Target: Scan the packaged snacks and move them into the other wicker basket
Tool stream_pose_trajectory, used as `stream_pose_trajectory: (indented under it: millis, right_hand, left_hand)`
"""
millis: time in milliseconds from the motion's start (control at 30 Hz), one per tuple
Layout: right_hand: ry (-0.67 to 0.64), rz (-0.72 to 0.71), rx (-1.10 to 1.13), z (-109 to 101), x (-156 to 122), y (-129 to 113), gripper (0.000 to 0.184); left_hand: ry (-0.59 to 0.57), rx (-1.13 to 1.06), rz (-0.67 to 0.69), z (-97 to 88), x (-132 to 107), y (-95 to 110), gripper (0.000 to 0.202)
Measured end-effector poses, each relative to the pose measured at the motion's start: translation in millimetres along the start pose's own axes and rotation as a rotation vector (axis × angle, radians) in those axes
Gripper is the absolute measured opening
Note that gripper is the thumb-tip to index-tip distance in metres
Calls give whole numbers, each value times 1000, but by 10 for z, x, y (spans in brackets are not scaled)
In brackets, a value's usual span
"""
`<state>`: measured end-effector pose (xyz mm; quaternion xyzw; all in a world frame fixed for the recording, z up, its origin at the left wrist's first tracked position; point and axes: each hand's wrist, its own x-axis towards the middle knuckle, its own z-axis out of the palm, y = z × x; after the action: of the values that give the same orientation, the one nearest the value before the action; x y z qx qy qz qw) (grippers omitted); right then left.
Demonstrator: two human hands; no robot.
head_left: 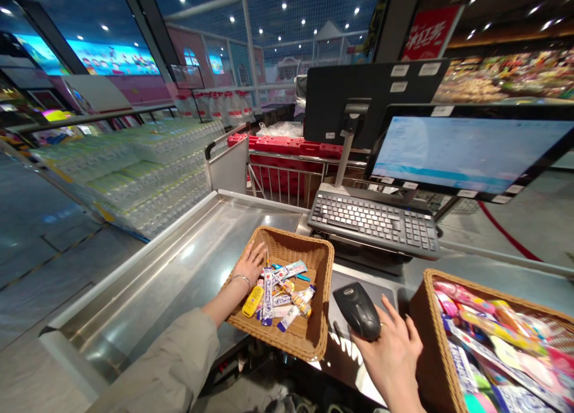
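Observation:
My left hand (pixel 250 266) reaches over the left rim of a brown woven basket (pixel 323 281), fingers stretched out and apart above the packets inside. Nothing shows in its grasp. In the basket lie a yellow packaged item (pixel 253 301), several slim white-and-blue packets (pixel 268 296) and some pen-like pieces (pixel 296 293). A black handheld barcode scanner (pixel 357 310) is in my right hand (pixel 394 347), just right of the basket. The thumb and a finger go behind the scanner's body, while the other fingers stick out; the grip itself is partly hidden.
On the right stands a second woven basket (pixel 430 341) full of colourful packaged goods. A keyboard (pixel 374 219) and a lit monitor (pixel 470 153) are behind the scanner. The metal counter (pixel 179 263) has a raised edge on the left. Beyond it are a shopping cart (pixel 287 171) and stacked bottles (pixel 147 168).

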<state>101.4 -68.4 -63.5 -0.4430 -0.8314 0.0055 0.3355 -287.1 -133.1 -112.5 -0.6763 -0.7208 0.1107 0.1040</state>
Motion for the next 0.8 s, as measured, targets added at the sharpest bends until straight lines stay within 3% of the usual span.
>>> stream_pose_trajectory:
  millis: [600,800]
  right_hand:
    - [54,-32,10,3,17,52,22]
    - [44,-17,25,-27,-8,46,22]
  left_hand:
    - [-39,33,10,-38,5,-58,26]
    - [-38,-3,80,-160,13,-72,26]
